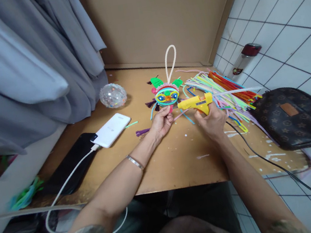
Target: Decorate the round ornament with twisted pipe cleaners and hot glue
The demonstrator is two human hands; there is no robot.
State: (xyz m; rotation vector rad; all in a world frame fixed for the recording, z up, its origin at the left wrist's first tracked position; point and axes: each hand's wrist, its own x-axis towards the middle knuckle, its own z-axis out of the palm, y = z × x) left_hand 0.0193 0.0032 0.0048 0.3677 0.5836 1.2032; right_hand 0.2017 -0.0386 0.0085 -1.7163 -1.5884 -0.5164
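Observation:
My right hand (pixel 211 119) is wrapped round the handle of a yellow hot glue gun (pixel 196 103). A clear glue stick (pixel 237 91) sticks out of the gun's back end, and its nozzle points left. Pinched in the fingers of my left hand (pixel 162 122) is a small pink piece (pixel 171 108), close to the nozzle; whether they touch I cannot tell. Just beyond my left hand is a colourful animal-head ornament (pixel 166 95) with green ears, blue eyes, an orange nose and dark tassels. A cream loop (pixel 170 62) rises from its top.
Pipe cleaners (pixel 225 89) lie heaped at the right, beside a brown patterned bag (pixel 301 116). A black cord (pixel 253 151) runs off the right edge. On the left are a white power bank (pixel 113 130) with a cable, a black phone-like slab (pixel 71 166) and a clear ball (pixel 113 95).

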